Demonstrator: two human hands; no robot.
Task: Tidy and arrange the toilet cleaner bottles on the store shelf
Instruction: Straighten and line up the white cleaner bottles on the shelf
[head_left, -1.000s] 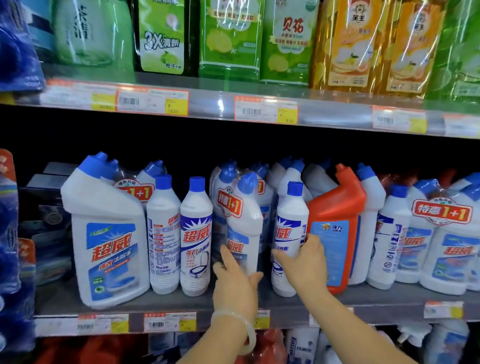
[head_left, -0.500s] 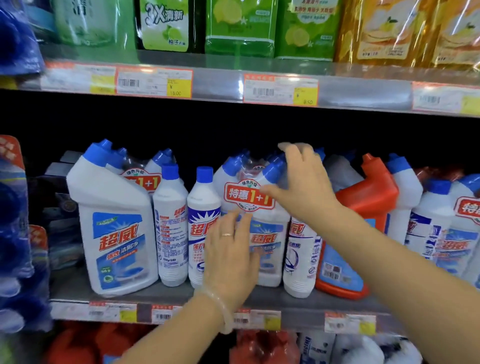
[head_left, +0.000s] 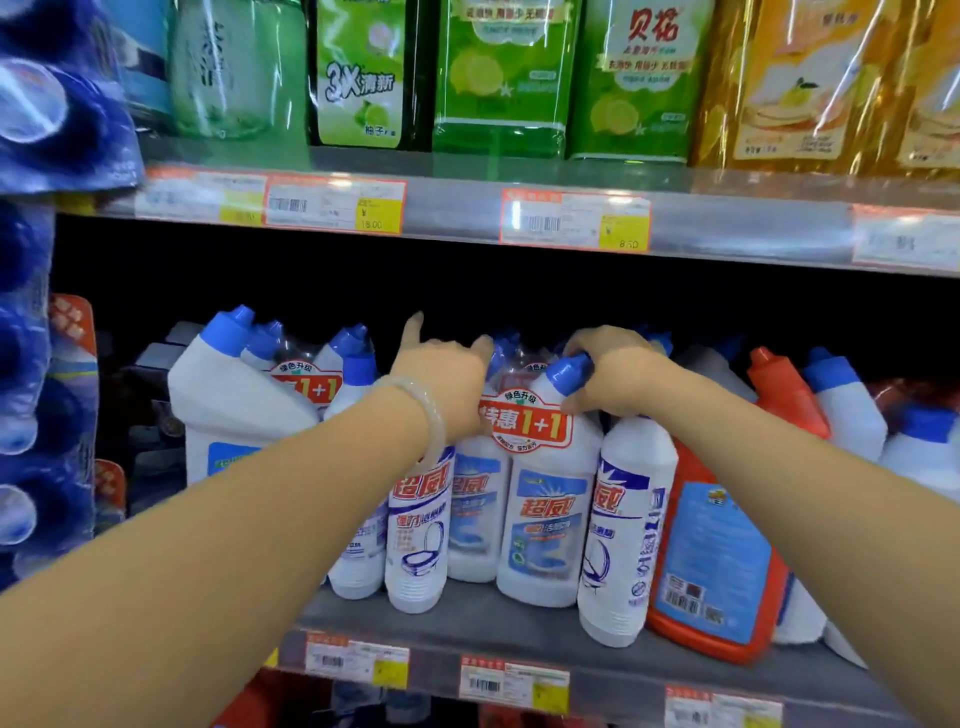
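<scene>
A shrink-wrapped twin pack of white toilet cleaner bottles (head_left: 540, 525) with blue caps and a red "1+1" tag stands mid-shelf. My right hand (head_left: 613, 374) curls round the blue cap of its right bottle. My left hand (head_left: 441, 379), with a pale bracelet on the wrist, rests over the tops of the bottles at the pack's left, forefinger and thumb stretched out; its other fingers are hidden. Slim white bottles stand on both sides, one (head_left: 415, 551) under my left wrist and one (head_left: 623, 530) under my right.
An orange jug (head_left: 722, 545) stands right of the slim bottle, with more white bottles (head_left: 852, 415) beyond it. A large white jug (head_left: 228, 410) and another "1+1" pack fill the left. The grey shelf (head_left: 519, 623) has a bare front strip. Green and yellow refill bags sit above.
My left hand rose from the bottle's front to the bottle tops. My right hand now curls round the pack's blue cap. The view moved closer.
</scene>
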